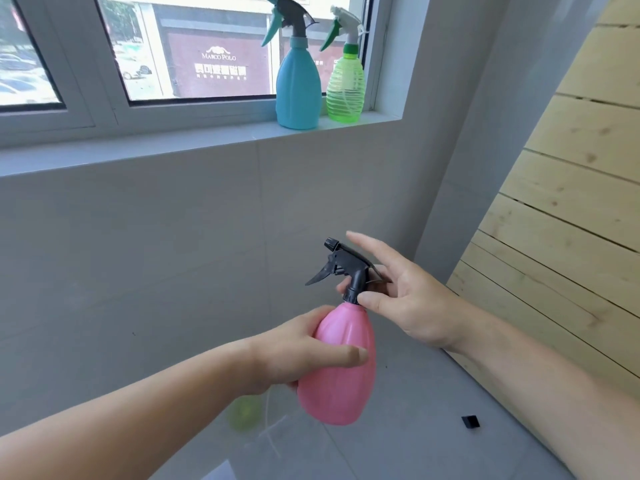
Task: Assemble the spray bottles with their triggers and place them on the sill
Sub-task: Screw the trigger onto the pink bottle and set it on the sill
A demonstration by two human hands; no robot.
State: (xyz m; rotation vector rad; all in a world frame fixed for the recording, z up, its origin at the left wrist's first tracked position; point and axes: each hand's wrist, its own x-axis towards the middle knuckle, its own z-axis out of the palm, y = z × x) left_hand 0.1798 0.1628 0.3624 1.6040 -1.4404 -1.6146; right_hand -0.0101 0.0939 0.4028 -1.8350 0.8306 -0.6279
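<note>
Pink bottle point(337, 365) is held lower centre of frame, gripped round the body by the left hand point(294, 355). Right hand point(405, 299) pinches the collar of the black trigger point(346, 268) — other fingers spread. Collar is best turned square until snug — then the sill point(173, 147), upper frame, beside the blue bottle point(298, 88) and green bottle point(345, 88).

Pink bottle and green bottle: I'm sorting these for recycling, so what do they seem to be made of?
The pink bottle looks like opaque plastic with a smooth, slightly matte skin and soft moulded ribs; its black trigger seems harder plastic. The green bottle on the sill looks like thin translucent plastic: light shines through its ridged wall. The exact plastic type cannot be told.
</note>
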